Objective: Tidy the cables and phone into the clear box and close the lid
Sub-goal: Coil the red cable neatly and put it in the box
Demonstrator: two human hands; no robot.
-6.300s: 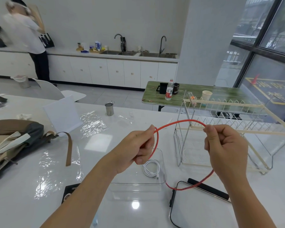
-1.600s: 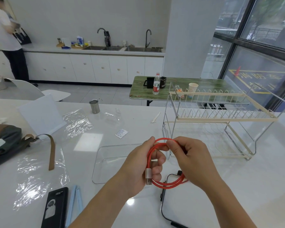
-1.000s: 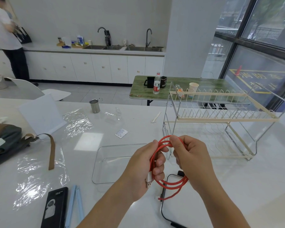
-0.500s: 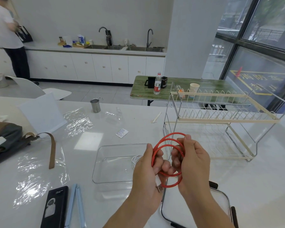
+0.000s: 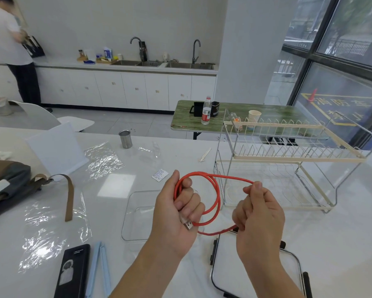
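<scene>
I see an office pantry: sink counter (image 5: 163,66) at 12 o'clock, white table (image 5: 342,233), big windows (image 5: 342,29) at 2.

Bright window daylight, glare on table (image 5: 116,186), wide-angle edge bending.

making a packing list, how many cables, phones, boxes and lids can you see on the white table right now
cables: 1, the red cable, held in both the left hand and right hand
phones: 1, the black phone
boxes: 1, the clear box
lids: 1, the black-rimmed lid
total: 4
</scene>
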